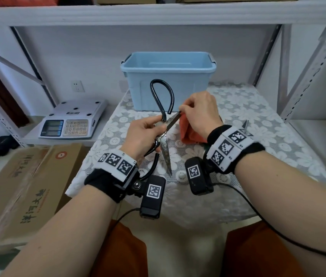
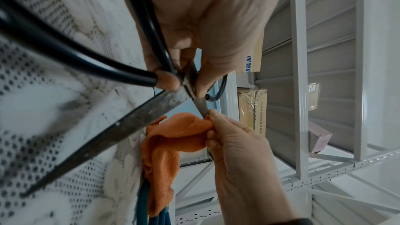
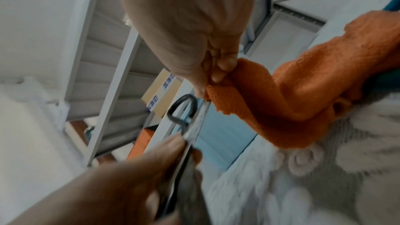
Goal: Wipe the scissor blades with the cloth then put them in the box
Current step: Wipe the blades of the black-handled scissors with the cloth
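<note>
Large scissors (image 1: 165, 144) with black loop handles and dull steel blades stand spread open above the table. My left hand (image 1: 144, 132) grips them at the pivot (image 2: 186, 78), one handle loop rising toward the box. My right hand (image 1: 198, 112) pinches an orange cloth (image 1: 190, 132) around the tip of the upper blade (image 2: 202, 107); the cloth (image 3: 281, 102) hangs down to the table. The lower blade (image 2: 103, 134) points at me, bare. A light blue plastic box (image 1: 168, 76) sits open behind the hands.
The table wears a white lace cover (image 1: 258, 120). Another pair of scissors (image 1: 245, 124) lies right of my right wrist, mostly hidden. A weighing scale (image 1: 72, 120) rests on a low shelf at left, a cardboard carton (image 1: 18, 188) below it. Metal shelving frames (image 1: 318, 66) surround the table.
</note>
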